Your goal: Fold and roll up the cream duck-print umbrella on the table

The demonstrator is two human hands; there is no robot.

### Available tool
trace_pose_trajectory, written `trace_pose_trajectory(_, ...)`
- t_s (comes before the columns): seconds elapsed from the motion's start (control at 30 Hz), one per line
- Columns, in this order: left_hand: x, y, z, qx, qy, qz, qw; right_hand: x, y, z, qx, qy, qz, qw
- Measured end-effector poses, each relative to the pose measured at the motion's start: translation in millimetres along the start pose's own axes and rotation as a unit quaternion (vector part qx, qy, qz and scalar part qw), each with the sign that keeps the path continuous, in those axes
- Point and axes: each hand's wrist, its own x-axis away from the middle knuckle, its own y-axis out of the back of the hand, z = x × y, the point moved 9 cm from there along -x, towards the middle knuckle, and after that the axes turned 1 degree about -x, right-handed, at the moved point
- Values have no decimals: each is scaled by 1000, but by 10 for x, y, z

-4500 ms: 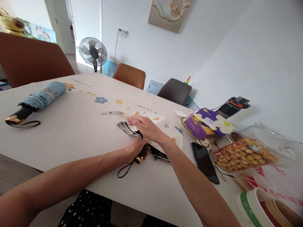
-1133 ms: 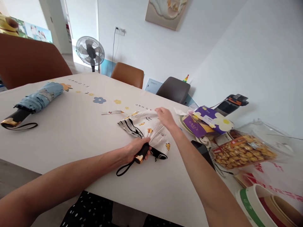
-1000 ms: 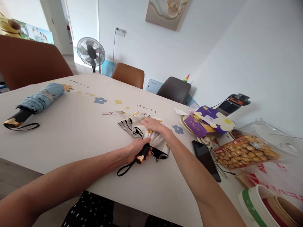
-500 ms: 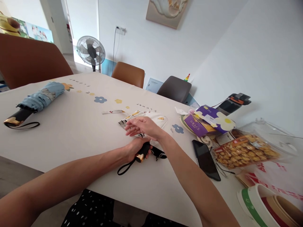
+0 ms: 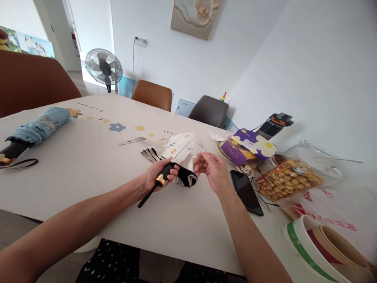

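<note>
A folded white umbrella (image 5: 181,148) with small cartoon prints and a black lining lies on the table in front of me. My left hand (image 5: 157,177) is closed around its black handle with the gold ring, and the wrist strap hangs toward me. My right hand (image 5: 211,169) is just right of the canopy, its fingers curled and pinching the edge of the fabric. A loose strip of the same fabric (image 5: 131,140) lies a little beyond the umbrella.
A folded blue umbrella (image 5: 35,129) lies at the far left. To the right are a black phone (image 5: 246,186), a purple box (image 5: 243,147), a clear snack tub (image 5: 290,177) and stacked tape rolls (image 5: 321,247). Chairs and a fan (image 5: 104,68) stand beyond the table (image 5: 88,169).
My right hand left the top of the canopy and came to its right edge, now pinching the fabric. My left hand lifted and turned the handle; the canopy bunched up.
</note>
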Motion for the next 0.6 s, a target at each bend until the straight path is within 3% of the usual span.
trace_pose_trajectory(0.1,116,-167,-212,52,-54,56,996,6,140,-35,-34,10,-48,998)
trace_pose_trajectory(0.2,212,-262,-316,50,-89,69,992,-21,161,-250,-82,-34,-77,993)
trace_pose_trajectory(0.33,216,-266,-288,42,-81,75,993,-20,-115,-580,-177,-120,-7,977)
trace_pose_trajectory(0.47,186,-230,-259,25,-62,84,994,-8,-322,-599,-223,-137,67,963)
trace_pose_trajectory(0.53,185,-230,-264,13,-63,86,994,-14,-286,-586,-221,-156,56,961)
trace_pose_trajectory(0.6,173,-217,-259,-1,-65,79,995,-37,-133,-565,-214,-156,2,964)
